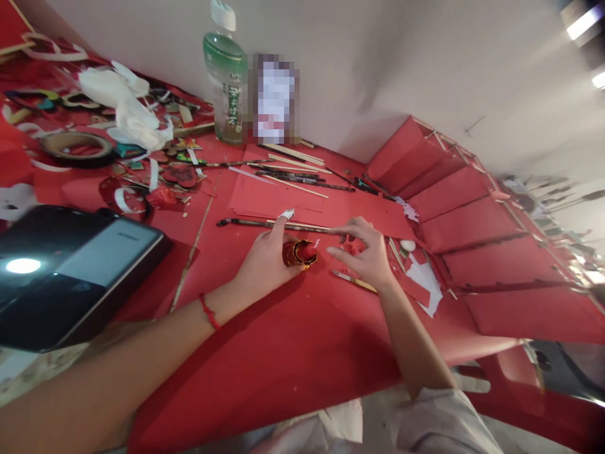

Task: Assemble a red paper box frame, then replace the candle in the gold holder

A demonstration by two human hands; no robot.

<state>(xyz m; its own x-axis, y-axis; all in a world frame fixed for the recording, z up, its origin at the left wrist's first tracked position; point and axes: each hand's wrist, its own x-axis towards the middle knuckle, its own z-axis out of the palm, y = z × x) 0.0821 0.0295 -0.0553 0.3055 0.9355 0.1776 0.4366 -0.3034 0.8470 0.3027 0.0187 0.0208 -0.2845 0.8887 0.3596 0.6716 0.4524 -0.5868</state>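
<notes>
My left hand (265,260) is closed round a small dark red cylinder (293,252) with a jagged gold-edged rim, tipped toward the right. Something red shows inside its opening. White tape or paper covers the tip of a left finger. My right hand (362,251) is just right of the cylinder, apart from it, its thumb and fingers spread with nothing visible between them. Small red scraps (352,246) lie under the right hand. A craft knife or similar slim tool with a yellowish handle (362,281) rests below that hand.
Thin sticks (302,180) lie on red card sheets (265,197) behind my hands. A bottle (225,94) and a propped phone (276,101) stand at the wall. At left are a dark device (70,271), a tape roll (75,148) and scraps. A red compartmented frame (482,233) stands right.
</notes>
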